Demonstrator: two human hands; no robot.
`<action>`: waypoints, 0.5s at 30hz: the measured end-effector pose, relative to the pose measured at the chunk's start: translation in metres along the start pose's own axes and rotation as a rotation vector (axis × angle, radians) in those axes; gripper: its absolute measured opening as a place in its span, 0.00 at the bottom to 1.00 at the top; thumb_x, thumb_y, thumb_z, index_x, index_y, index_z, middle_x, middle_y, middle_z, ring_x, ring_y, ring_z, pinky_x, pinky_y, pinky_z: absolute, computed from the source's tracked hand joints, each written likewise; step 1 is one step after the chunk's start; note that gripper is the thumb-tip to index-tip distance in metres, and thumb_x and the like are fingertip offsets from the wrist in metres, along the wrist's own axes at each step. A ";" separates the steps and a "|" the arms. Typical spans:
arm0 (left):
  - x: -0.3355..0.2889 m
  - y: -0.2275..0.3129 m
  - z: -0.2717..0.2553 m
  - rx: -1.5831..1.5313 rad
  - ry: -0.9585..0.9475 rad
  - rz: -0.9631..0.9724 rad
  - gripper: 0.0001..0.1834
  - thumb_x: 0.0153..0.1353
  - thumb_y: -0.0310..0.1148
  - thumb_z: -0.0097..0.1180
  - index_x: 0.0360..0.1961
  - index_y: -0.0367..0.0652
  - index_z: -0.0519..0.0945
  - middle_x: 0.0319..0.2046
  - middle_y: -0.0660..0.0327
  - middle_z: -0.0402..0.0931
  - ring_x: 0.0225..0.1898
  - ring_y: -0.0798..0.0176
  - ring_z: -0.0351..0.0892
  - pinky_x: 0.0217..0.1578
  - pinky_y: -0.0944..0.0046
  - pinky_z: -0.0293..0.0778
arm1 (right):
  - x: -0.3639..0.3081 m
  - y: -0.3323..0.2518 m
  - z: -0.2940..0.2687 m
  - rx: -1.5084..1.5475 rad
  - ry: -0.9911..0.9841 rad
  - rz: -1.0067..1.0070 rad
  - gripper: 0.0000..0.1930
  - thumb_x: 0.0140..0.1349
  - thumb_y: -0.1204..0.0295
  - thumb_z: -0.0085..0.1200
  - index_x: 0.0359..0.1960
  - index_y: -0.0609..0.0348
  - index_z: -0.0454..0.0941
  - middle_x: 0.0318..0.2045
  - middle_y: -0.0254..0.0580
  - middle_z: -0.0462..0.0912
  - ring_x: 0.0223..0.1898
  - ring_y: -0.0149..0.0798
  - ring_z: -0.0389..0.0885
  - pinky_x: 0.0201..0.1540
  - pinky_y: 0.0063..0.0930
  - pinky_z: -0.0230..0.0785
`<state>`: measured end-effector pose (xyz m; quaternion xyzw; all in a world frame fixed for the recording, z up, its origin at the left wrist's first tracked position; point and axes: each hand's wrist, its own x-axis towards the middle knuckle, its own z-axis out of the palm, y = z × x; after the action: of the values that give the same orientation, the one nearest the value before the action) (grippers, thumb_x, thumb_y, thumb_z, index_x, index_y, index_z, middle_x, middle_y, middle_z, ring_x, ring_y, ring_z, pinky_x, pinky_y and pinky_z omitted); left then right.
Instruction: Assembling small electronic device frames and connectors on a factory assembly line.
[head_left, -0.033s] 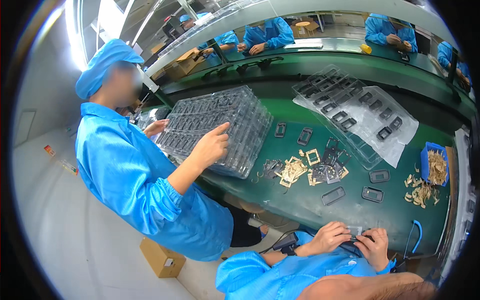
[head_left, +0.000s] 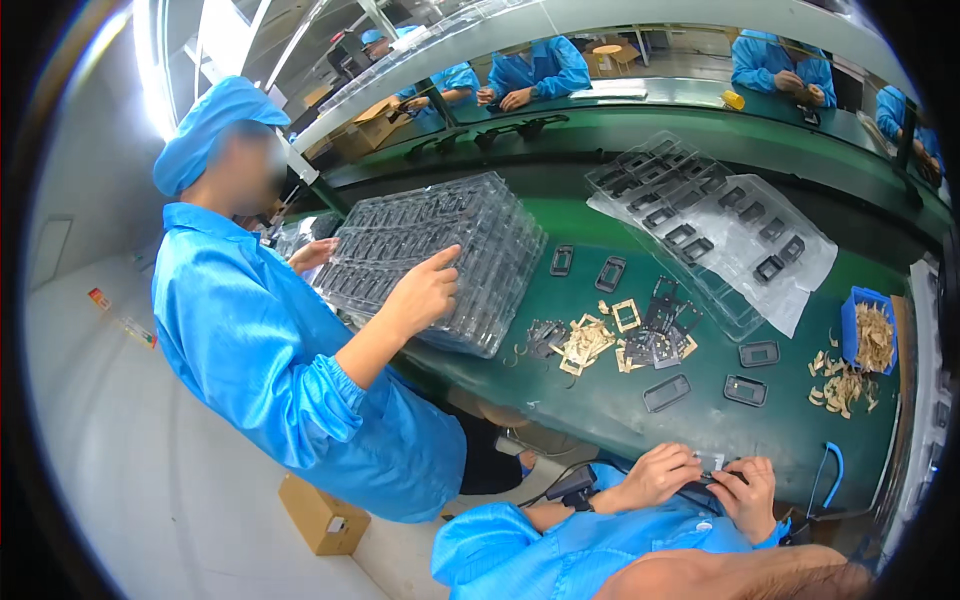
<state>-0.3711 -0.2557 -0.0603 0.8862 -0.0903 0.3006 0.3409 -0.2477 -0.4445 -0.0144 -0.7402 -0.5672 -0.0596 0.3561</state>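
Close to my body at the bench's near edge, my left hand (head_left: 660, 474) and my right hand (head_left: 748, 497) are closed around a small dark part (head_left: 707, 476). Fingers hide most of it. A pale, see-through piece (head_left: 711, 461) shows between my fingertips; whether it is joined to the part I cannot tell. Beyond my hands lie black rectangular frames, among them one frame (head_left: 745, 390) and another frame (head_left: 667, 393). Farther off sit a pile of tan cut-out pieces (head_left: 583, 345) and a pile of dark flat pieces (head_left: 660, 335).
A co-worker in blue (head_left: 290, 330) stands at left, hands by stacked clear trays (head_left: 430, 260) of black parts. Another tray (head_left: 735, 215) lies at the back. At right stands a blue bin (head_left: 858, 330) near tan scraps (head_left: 845, 388). A cardboard box (head_left: 323, 517) sits on the floor.
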 end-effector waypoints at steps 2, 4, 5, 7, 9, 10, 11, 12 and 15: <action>0.006 0.000 0.000 -0.004 0.017 -0.036 0.10 0.53 0.25 0.65 0.38 0.39 0.84 0.40 0.58 0.81 0.45 0.53 0.80 0.43 0.57 0.77 | -0.001 0.003 0.007 -0.011 0.014 0.019 0.11 0.46 0.74 0.69 0.33 0.56 0.85 0.32 0.38 0.79 0.36 0.44 0.76 0.38 0.38 0.66; 0.010 -0.003 0.001 -0.005 0.032 -0.070 0.09 0.54 0.24 0.65 0.38 0.38 0.84 0.40 0.57 0.81 0.45 0.52 0.80 0.43 0.57 0.77 | 0.002 0.006 0.013 -0.021 0.033 0.037 0.10 0.47 0.74 0.69 0.32 0.57 0.84 0.31 0.38 0.79 0.35 0.43 0.76 0.37 0.38 0.65; 0.010 -0.005 0.002 -0.028 0.054 -0.104 0.09 0.53 0.24 0.66 0.37 0.37 0.84 0.40 0.56 0.81 0.45 0.52 0.80 0.44 0.57 0.77 | 0.005 0.006 0.015 -0.025 0.052 0.020 0.09 0.47 0.75 0.68 0.31 0.57 0.83 0.31 0.39 0.78 0.34 0.44 0.76 0.36 0.38 0.65; 0.013 -0.007 0.004 -0.046 0.079 -0.133 0.09 0.53 0.24 0.66 0.37 0.37 0.83 0.41 0.55 0.81 0.45 0.51 0.80 0.45 0.56 0.77 | 0.010 0.009 0.016 -0.029 0.077 -0.003 0.08 0.48 0.76 0.67 0.31 0.58 0.83 0.30 0.39 0.78 0.34 0.44 0.76 0.36 0.38 0.65; 0.012 -0.007 0.005 0.006 0.083 -0.112 0.09 0.53 0.24 0.67 0.36 0.36 0.83 0.42 0.55 0.80 0.46 0.50 0.80 0.46 0.56 0.77 | 0.013 0.009 0.017 -0.064 0.047 0.005 0.07 0.50 0.77 0.65 0.30 0.60 0.81 0.30 0.41 0.78 0.34 0.45 0.75 0.36 0.39 0.66; 0.011 -0.009 0.006 0.035 0.075 -0.083 0.09 0.53 0.24 0.67 0.36 0.36 0.83 0.43 0.55 0.80 0.47 0.50 0.80 0.46 0.56 0.77 | 0.014 0.009 0.019 -0.066 0.045 -0.005 0.07 0.50 0.77 0.65 0.30 0.60 0.81 0.30 0.41 0.78 0.34 0.45 0.75 0.36 0.39 0.66; 0.010 -0.010 0.008 0.037 0.084 -0.083 0.09 0.53 0.24 0.67 0.36 0.36 0.83 0.43 0.55 0.80 0.47 0.50 0.80 0.46 0.56 0.77 | 0.014 0.009 0.020 -0.080 0.036 0.013 0.07 0.51 0.78 0.64 0.31 0.60 0.79 0.31 0.41 0.78 0.34 0.47 0.75 0.36 0.39 0.66; 0.011 -0.009 0.010 0.040 0.093 -0.089 0.09 0.54 0.24 0.67 0.36 0.37 0.82 0.42 0.55 0.79 0.47 0.50 0.79 0.46 0.56 0.77 | 0.013 0.010 0.020 -0.084 0.029 0.032 0.07 0.52 0.78 0.63 0.31 0.61 0.78 0.32 0.42 0.78 0.34 0.48 0.75 0.37 0.40 0.66; 0.013 -0.006 0.012 0.024 0.103 -0.133 0.08 0.54 0.25 0.66 0.36 0.37 0.81 0.42 0.55 0.78 0.48 0.50 0.78 0.47 0.56 0.76 | 0.014 0.013 0.021 -0.055 0.028 0.047 0.07 0.52 0.78 0.62 0.31 0.61 0.76 0.33 0.44 0.77 0.35 0.50 0.74 0.37 0.41 0.66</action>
<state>-0.3524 -0.2579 -0.0627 0.8775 -0.0098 0.3236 0.3538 -0.2379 -0.4218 -0.0293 -0.7620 -0.5426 -0.0772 0.3450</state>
